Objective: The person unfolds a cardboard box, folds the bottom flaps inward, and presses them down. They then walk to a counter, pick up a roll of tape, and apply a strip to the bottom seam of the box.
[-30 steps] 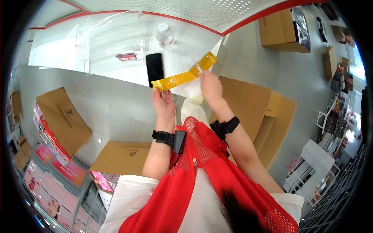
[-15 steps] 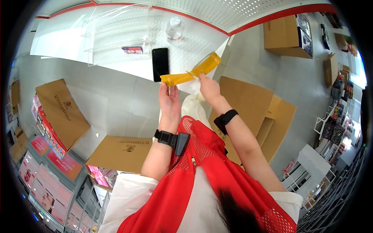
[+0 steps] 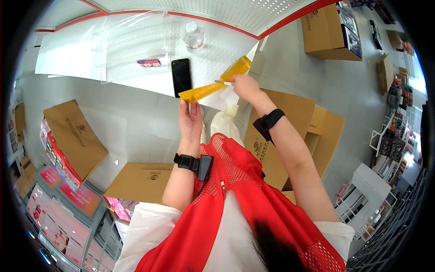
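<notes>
A strip of yellow tape [image 3: 200, 93] stretches above the front edge of the white table [image 3: 136, 86], rising to a wider yellow end at the upper right. My left hand [image 3: 190, 119] pinches the tape's lower left end between its fingertips. My right hand [image 3: 247, 87] is closed around a small, light-coloured tool [image 3: 222, 82] that lies against the middle of the tape; its exact kind is too small to tell. A black phone [image 3: 181, 77] lies just left of the tape, and a clear bottle [image 3: 193, 36] stands behind it.
A clear acrylic rack [image 3: 131, 52] stands on the table's left part. Open cardboard boxes sit on the floor at the left [image 3: 74, 140], lower left [image 3: 142, 181], right [image 3: 283, 122] and upper right [image 3: 324, 34]. White perforated shelving [image 3: 217, 11] with red edging rises behind the table.
The tool and tape have shifted slightly left in view, and the strip between the hands looks straighter. My right hand has turned a little, so more of the tool's light handle shows.
</notes>
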Demonstrator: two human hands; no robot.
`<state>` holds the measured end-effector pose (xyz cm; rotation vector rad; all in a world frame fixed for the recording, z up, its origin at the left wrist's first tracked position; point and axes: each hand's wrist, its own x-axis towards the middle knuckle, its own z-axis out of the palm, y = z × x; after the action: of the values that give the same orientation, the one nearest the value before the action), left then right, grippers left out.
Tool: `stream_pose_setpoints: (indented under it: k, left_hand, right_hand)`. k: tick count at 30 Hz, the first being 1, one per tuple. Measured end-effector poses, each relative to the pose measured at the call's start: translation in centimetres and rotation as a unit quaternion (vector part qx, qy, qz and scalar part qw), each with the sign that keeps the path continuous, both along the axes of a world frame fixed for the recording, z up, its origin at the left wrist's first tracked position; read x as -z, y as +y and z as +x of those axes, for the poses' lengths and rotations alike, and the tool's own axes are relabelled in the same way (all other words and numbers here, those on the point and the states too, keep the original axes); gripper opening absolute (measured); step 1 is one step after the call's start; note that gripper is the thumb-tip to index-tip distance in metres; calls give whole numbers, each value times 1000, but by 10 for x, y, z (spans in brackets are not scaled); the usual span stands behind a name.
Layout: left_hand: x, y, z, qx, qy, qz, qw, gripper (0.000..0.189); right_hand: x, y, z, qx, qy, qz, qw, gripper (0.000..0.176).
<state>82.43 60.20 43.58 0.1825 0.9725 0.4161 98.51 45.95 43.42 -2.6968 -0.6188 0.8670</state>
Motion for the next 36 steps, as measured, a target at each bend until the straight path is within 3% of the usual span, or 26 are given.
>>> stream_pose_setpoints:
  k: [5,11,14,20,26,29,32,36]
  left_hand:
    - [-5,16,12,-11,-36,27,999,27]
    - [5,14,6,-98,43,-60,992,26]
    - [18,13,-4,-120,37,-74,989,25]
    - [9,18,-1,-118,51,-68,989,24]
    - [10,19,5,-105,31,-65,992,24]
    - [9,18,8,-102,20,-60,993,24]
    - [8,19,10,-93,13,-57,994,24]
    - [9,20,11,-87,30,-60,994,24]
  right_hand:
    - [0,-1,16,123,122,105,979,16]
    - [15,-2,-5,197,118,174,957,17]
    - [9,0,-13,187,133,165,959,16]
    - [-13,5,-6,17,72,19,997,15]
    - [-2,0,20,66,150,56,985,10]
    - [-2,-1,24,60,158,54,984,11]
    - [-6,-4,28,-16,112,31,993,14]
    - [-12,-4,40,-14,188,24,982,14]
